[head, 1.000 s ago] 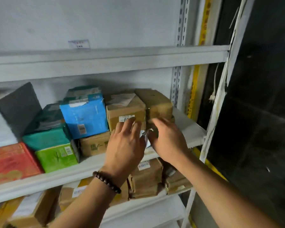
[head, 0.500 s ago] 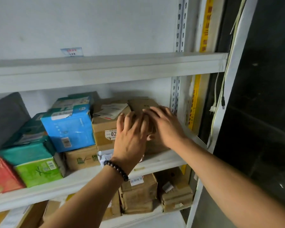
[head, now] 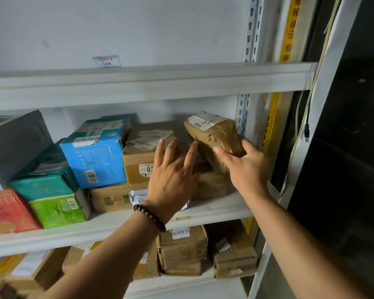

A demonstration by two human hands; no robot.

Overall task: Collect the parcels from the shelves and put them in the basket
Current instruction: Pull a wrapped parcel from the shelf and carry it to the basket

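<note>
White shelves fill the wall, and the middle shelf is packed: a blue box stands left of a cardboard box. At that shelf's right end the right hand grips a brown parcel, which is tilted and raised above another brown box. The left hand is open, fingers spread, in front of the cardboard box; I cannot tell whether it touches. A bead bracelet circles its wrist.
</note>
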